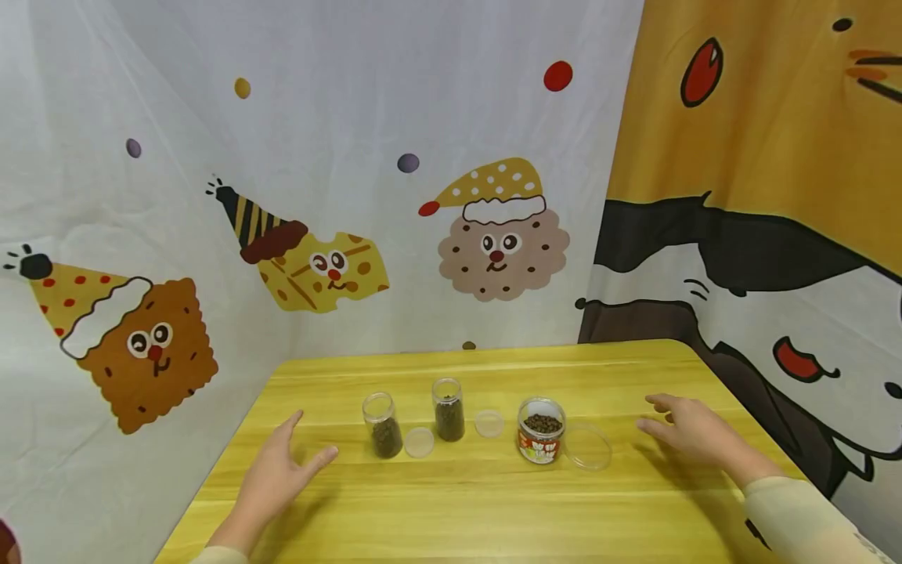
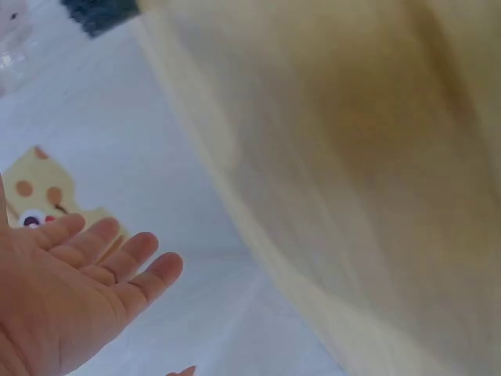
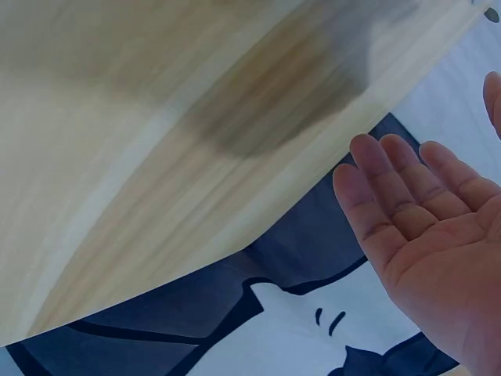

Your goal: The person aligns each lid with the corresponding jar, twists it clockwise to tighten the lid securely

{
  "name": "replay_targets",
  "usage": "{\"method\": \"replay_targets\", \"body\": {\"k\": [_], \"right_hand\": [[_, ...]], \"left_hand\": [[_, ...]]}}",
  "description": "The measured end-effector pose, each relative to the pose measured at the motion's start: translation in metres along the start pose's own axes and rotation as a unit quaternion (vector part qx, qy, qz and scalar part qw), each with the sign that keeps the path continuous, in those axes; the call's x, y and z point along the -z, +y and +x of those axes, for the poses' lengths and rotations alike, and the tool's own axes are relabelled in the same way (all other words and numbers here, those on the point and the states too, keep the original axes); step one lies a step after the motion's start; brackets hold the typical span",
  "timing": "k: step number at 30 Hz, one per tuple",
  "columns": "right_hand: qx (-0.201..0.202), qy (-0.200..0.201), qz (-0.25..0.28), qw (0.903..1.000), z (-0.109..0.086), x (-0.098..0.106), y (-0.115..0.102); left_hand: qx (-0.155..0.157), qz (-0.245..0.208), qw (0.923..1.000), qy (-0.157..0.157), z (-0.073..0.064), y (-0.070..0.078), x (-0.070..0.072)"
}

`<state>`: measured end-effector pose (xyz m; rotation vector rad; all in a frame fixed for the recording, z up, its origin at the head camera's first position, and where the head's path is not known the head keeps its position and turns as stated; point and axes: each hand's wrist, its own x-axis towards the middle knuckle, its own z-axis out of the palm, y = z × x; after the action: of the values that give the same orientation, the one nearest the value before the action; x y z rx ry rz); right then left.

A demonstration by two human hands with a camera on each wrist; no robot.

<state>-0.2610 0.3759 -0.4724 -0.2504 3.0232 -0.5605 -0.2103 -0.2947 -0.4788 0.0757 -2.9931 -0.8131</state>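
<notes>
My left hand [image 1: 276, 475] hovers over the table's left side with fingers spread and nothing held. On the right, my right hand [image 1: 694, 429] is also empty, its fingers relaxed. Nearest the left hand stands a clear jar [image 1: 384, 429] with dark grains inside. Behind it, slightly to the right, a second clear jar [image 1: 449, 415] holds similar dark contents. A wider jar [image 1: 539, 439] with a red label and brown pellets stands closest to the right hand. All three jars are uncapped. In the wrist views, the left palm [image 2: 70, 305] and right palm [image 3: 446, 258] show loosely extended fingers.
Two small round lids [image 1: 419, 442] lie flat beside the narrow jars. A larger clear lid [image 1: 588, 447] lies right of the labelled jar. The yellow wood-grain table [image 1: 451, 509] meets a cartoon-printed curtain [image 1: 338, 102] at its back and sides.
</notes>
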Motion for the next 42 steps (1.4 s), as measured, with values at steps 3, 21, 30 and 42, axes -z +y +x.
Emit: {"method": "replay_targets", "body": {"k": [3,21,30,42], "right_hand": [[0.005,-0.001,0.004,1.0000,-0.001,0.001,-0.005],[0.041,0.107,0.049,0.9921,-0.007,0.022,-0.092],[0.122,0.154,0.080,0.9772,-0.013,0.005,-0.168],[0.244,0.015,0.065,0.9675,0.014,-0.050,-0.265]], "left_hand": [[0.014,-0.031,0.9994,0.010,-0.005,0.006,0.007],[0.024,-0.161,0.9849,0.058,-0.034,0.054,0.002],[0.024,-0.177,0.9835,0.030,-0.036,0.072,-0.020],[0.003,-0.180,0.9836,0.019,-0.020,0.089,-0.036]]}}
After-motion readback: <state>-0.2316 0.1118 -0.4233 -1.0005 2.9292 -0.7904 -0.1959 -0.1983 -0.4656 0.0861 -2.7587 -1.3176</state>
